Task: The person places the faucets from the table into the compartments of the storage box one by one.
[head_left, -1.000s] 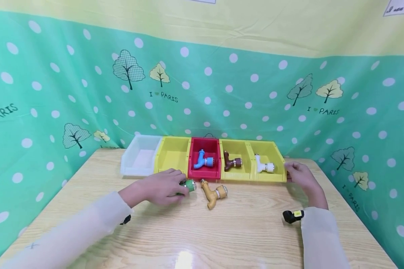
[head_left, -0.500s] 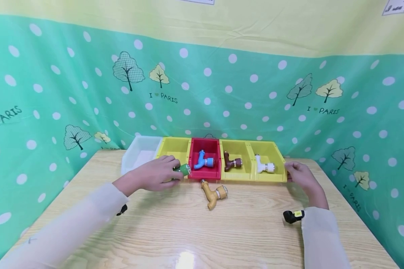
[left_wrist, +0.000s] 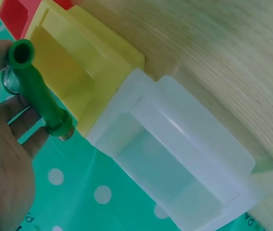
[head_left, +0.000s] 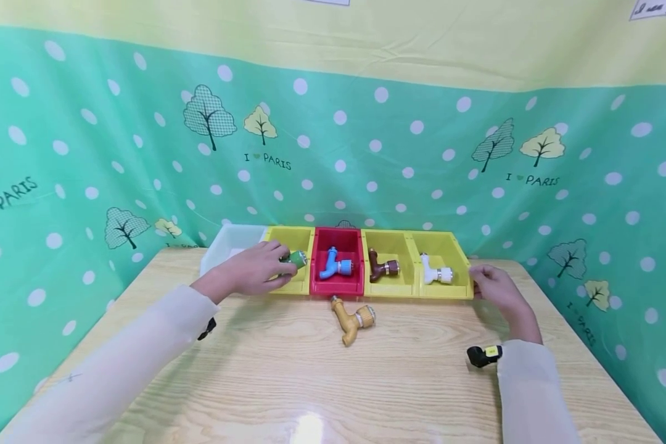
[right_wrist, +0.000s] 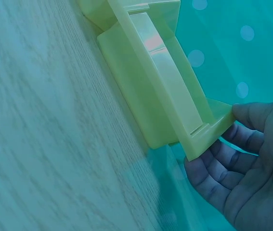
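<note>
My left hand (head_left: 255,269) grips a green tap (head_left: 296,259) over the left yellow bin (head_left: 285,237). In the left wrist view the tap's green body (left_wrist: 39,94) shows its open spout toward the camera and its threaded end toward the bins. At the far right of the row, my right hand (head_left: 498,290) holds the side wall of the end yellow bin (right_wrist: 175,86), thumb at the rim and fingers along the outside. An orange-yellow tap (head_left: 348,320) lies on the table in front of the red bin (head_left: 338,288).
Inside the red bin lies a blue tap (head_left: 333,265). A brown tap (head_left: 382,266) and a white tap (head_left: 436,272) lie in the two yellow bins to its right. The whitish bin (left_wrist: 175,159) ends the row on the left. A dotted green curtain (head_left: 333,154) hangs behind.
My left hand has lifted the green tap off the table and carried it up and back over the left yellow bin. The right hand stays at the end bin.
</note>
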`<state>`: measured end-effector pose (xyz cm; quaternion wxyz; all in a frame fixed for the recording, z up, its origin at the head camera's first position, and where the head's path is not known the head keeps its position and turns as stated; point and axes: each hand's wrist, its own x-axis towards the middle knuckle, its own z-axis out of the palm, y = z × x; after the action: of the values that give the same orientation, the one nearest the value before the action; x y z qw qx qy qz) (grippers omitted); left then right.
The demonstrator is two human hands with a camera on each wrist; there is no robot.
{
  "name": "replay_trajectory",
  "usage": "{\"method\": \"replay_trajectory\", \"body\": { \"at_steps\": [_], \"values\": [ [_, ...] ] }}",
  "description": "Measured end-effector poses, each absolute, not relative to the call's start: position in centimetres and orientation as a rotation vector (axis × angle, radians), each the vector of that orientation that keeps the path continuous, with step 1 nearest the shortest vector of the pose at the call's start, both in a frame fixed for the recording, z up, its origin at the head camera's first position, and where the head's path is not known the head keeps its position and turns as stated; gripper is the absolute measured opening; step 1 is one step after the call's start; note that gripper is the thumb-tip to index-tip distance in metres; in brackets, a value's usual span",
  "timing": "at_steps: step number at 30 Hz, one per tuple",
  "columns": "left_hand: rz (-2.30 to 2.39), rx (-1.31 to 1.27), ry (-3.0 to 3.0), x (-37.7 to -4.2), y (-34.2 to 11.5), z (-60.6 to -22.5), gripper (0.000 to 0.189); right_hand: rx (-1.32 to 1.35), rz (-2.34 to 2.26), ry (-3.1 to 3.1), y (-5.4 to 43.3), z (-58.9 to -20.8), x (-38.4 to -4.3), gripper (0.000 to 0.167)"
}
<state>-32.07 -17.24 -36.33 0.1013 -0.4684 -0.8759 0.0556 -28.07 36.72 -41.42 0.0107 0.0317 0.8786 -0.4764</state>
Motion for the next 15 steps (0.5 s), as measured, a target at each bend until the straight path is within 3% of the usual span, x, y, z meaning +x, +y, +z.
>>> {"method": "replay_trajectory", "body": {
  "at_steps": [15],
  "values": [
    [0.205, -1.311, -2.674, -35.0, -17.2, -36.8, 0.012, 0.103, -1.488, 2.748, 37.0, -41.7, -28.4, 0.057]
  ]
}}
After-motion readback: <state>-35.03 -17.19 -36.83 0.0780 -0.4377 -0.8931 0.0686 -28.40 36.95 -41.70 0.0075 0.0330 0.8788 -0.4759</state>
